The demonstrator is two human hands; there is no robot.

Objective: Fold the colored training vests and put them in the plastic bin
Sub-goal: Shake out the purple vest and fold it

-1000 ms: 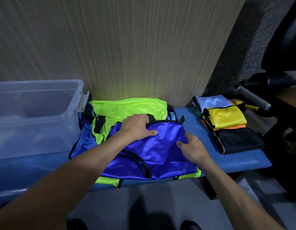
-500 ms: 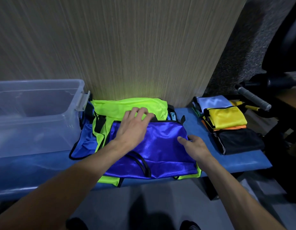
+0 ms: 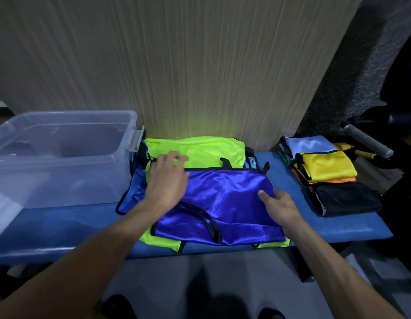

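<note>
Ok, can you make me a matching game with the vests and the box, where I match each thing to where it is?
Things:
1. purple vest
2. yellow vest
3. black vest
4. plastic bin

Places:
A. at the left end of the bench
B. under both hands
C. nearest piece of the right-hand pile
D. on the right-hand pile, just behind the black one

Pairs: 1-B, 2-D, 3-C, 4-A

2 hands [image 3: 167,180], 1 clear bin [image 3: 62,157], 1 bench [image 3: 338,226], at least 7 vests [image 3: 223,203]
</note>
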